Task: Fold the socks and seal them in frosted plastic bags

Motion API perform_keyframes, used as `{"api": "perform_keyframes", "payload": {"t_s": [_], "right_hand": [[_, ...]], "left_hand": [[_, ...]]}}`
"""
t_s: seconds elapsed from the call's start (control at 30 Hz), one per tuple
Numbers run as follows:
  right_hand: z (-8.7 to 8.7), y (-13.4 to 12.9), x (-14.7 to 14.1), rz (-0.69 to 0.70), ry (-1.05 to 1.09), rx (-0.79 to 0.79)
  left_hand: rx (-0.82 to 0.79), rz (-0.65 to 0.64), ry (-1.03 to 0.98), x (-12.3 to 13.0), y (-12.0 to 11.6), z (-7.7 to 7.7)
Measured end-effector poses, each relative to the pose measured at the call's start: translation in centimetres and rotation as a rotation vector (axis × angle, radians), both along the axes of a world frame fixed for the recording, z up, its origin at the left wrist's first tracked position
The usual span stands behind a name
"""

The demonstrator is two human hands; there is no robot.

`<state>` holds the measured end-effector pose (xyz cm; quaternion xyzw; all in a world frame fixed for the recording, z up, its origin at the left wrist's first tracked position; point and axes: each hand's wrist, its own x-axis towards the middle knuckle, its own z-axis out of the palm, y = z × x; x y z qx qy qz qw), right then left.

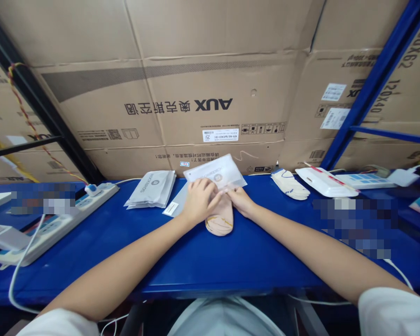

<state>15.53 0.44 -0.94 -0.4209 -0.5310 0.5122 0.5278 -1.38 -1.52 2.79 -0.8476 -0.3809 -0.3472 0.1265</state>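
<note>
Frosted plastic bag [215,171] lies tilted across the far side of the hands, its lower edge hidden beneath the person's left hand [200,201], whose fingers curl down over it in a closed grip. The right hand [240,201] comes in from the other side in a narrow shape, its fingertips [230,192] at the bag's edge close to the left hand; whether they pinch the plastic or only press it is hard to tell. Below them a beige sock [220,218] lies on the blue table [210,270], its upper end covered by both hands, so it cannot be seen whether it reaches inside the bag.

Left of the hands sit a stack of packed bags [150,189] and, just beside it, a small white card [170,208]. Farther right, a white sock with blue lines [290,184] lies near a white tray [322,182] with a red strip, and a power strip [366,181] sits past that. Another power strip [52,224] lies at the left. Two pixelated patches [42,198] [353,228] hide parts of the table. Cardboard cartons printed AUX [213,105] fill the view behind, crossed by a blue shelf upright [374,79].
</note>
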Motion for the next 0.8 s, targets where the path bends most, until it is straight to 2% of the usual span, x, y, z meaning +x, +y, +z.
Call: {"api": "perform_keyframes", "payload": {"t_s": [0.1,0.17,0.2,0.27,0.33,0.37,0.4,0.47,0.53,0.63,0.8], "right_hand": [[0.3,-0.1,-0.2,0.003,0.213,-0.021],[0.4,-0.1,-0.3,0.005,0.26,-0.01],[0.4,-0.1,-0.3,0.009,0.258,0.016],[0.3,-0.2,-0.4,-0.001,0.218,0.1],[0.3,-0.3,-0.4,-0.047,0.142,0.172],[0.3,-0.4,-0.4,-0.07,0.103,0.198],[0.4,-0.4,-0.4,-0.084,0.068,0.222],[0.6,-0.6,-0.5,-0.079,0.025,0.272],[0.9,-0.8,-0.6,-0.063,0.027,0.305],[1.1,-0.9,-0.7,-0.082,0.081,0.258],[1.2,-0.9,-0.4,-0.155,0.116,0.241]], "left_hand": [[0.021,0.094,-0.449,-0.4,0.8,-0.1],[-0.068,0.074,-0.786,-0.4,1.4,0.1],[-0.181,0.021,-0.948,-0.4,1.6,0.3],[-0.571,-0.167,-1.186,-0.2,1.9,0.6],[-1.017,-0.379,-1.277,0.1,1.8,0.6],[-1.182,-0.454,-1.286,0.2,1.8,0.5],[-1.279,-0.5,-1.291,0.4,1.6,0.3],[-1.285,-0.545,-1.296,0.8,1.3,-0.2],[-1.18,-0.578,-1.254,1.1,1.0,-0.6],[-1.06,-0.612,-1.161,1.7,0.4,-0.8],[-1.069,-0.575,-1.132,2.0,-0.2,-0.7]]}}
